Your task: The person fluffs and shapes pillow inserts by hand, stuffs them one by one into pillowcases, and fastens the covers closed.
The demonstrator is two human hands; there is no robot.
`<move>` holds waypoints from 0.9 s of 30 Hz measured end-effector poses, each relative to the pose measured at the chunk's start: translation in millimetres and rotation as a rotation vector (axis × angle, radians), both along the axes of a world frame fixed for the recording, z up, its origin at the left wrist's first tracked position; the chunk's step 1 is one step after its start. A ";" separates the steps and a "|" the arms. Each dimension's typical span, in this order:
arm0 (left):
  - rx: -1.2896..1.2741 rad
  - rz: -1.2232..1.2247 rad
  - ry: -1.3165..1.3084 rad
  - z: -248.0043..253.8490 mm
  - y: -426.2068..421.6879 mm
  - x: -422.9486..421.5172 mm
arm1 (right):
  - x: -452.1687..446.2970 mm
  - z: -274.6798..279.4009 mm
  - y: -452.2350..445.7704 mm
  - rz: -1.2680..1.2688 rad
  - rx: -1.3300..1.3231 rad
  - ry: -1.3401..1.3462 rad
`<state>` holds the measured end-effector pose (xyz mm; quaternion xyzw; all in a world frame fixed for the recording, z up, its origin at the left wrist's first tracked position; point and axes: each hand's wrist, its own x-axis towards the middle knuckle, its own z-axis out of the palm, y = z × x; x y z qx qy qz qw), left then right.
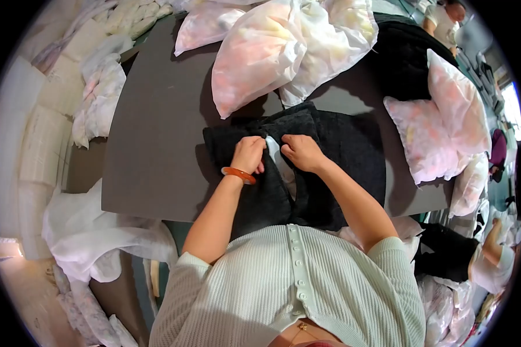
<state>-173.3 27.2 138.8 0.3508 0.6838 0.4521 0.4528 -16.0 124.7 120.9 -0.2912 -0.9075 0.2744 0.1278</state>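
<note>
A black cushion cover [353, 150] of soft, thick-looking fabric lies at the table's near edge, partly against my body. Down its middle runs a long slit, through which a strip of white filled lining [281, 168] shows. My left hand [249, 155], with an orange bangle [238, 175] at the wrist, is closed on the slit's left edge. Opposite it, my right hand [302, 152] has its fingers curled round the right edge. Between the two hands the slit gapes. How far the white piece extends inside is hidden by the black fabric.
Plump white bags with pinkish filling [260, 58] lie beyond the cover on the grey table [150, 133]. Another filled pair [440, 124] lies at the right, near a black fabric pile [408, 58]. White sheeting [92, 231] hangs at the left. Other people are at the right.
</note>
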 end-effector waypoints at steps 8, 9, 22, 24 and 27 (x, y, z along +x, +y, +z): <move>0.140 0.047 0.410 -59.1 0.6 28.0 | 7.1 2.5 4.1 -0.369 -1.236 0.420; 0.138 0.085 0.426 -59.0 -0.2 30.5 | 5.4 -1.7 3.4 -0.283 -1.249 0.405; 0.030 0.032 -0.046 -36.6 -18.4 5.5 | -12.8 8.0 -17.0 -0.161 -0.209 -0.116; -0.008 0.053 0.000 -36.6 -18.7 7.6 | -8.8 -5.7 -10.4 -0.150 -0.110 0.050; 0.244 0.189 0.589 -36.5 -17.2 9.8 | -7.2 -16.5 -6.4 -0.154 0.001 0.175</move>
